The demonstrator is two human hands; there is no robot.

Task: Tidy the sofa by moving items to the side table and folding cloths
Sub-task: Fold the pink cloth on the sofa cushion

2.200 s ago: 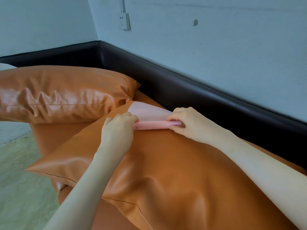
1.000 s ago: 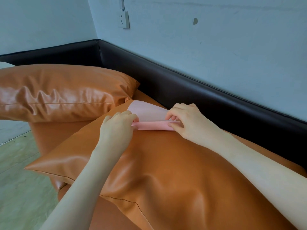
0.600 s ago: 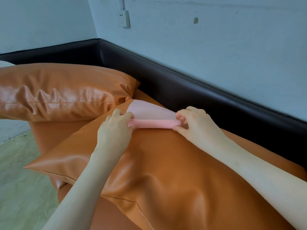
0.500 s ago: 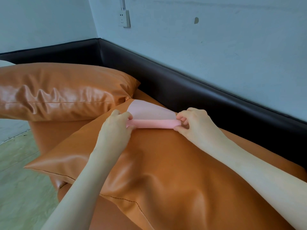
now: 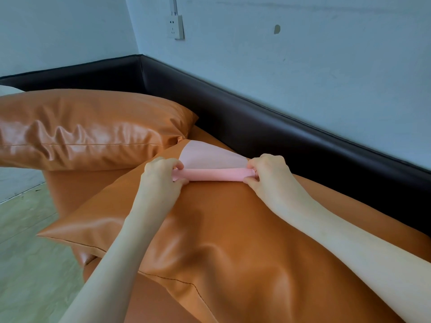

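Fingers [image 5: 177, 164] of the left hand [image 5: 161, 180] curl over the left end of a pale pink cloth [image 5: 213, 167] rolled along its near edge, with the thumb pinching from below, and the fingers [image 5: 253, 170] of the right hand [image 5: 270, 177] pinch the roll's right end in the same way, so both hands grip the cloth. The cloth lies on the far corner of a large orange leather cushion [image 5: 221, 234], its rolled part stretched straight between the two hands and its flat remainder spread beyond the roll toward the cushion's far tip. Both bare forearms reach across this cushion from its near side. A second orange leather cushion [image 5: 88, 129], creased along its seam, lies to the left of and beyond the large cushion, its corner close to the cloth's far edge. Under the large cushion is the orange sofa seat [image 5: 77, 183], and behind it runs the dark brown leather sofa back [image 5: 268, 127] along a pale blue wall [image 5: 326, 54]. A white wall socket [image 5: 176, 26] sits high on that wall, above the large cushion's far end. Left of the cushion is a light floor [image 5: 25, 264].
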